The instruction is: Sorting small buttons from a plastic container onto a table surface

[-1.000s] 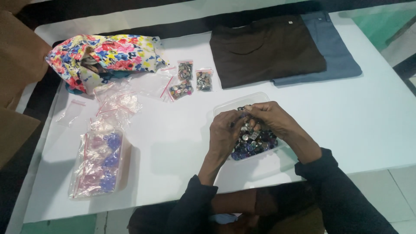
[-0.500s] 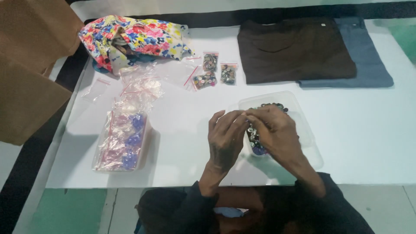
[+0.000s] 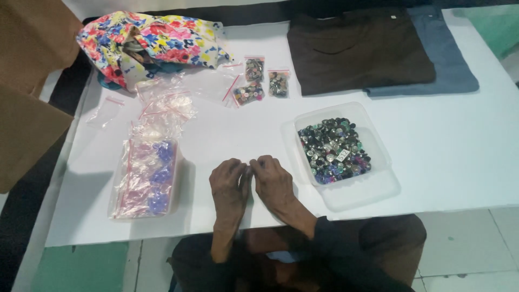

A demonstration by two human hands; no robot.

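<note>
My left hand [image 3: 230,186] and my right hand [image 3: 273,181] rest side by side on the white table [image 3: 448,157], near its front edge. Their curled fingertips meet in a pinch, and I cannot make out anything small between them. Just right of my right hand stands a clear plastic tray [image 3: 357,192] heaped with several mixed buttons [image 3: 332,148]. To the left of my left hand lies a shallow box of small zip bags [image 3: 146,178].
Three small zip bags of buttons [image 3: 254,81] lie at the back centre, loose empty zip bags [image 3: 162,108] left of them. A floral cloth bag [image 3: 146,40] sits back left. Folded brown [image 3: 359,48] and blue [image 3: 448,54] garments lie back right. Cardboard [image 3: 27,81] stands at the left edge.
Both hands have left the button tray and moved left and toward me onto the bare table, fingertips still pinched together. The camera view has shifted too.
</note>
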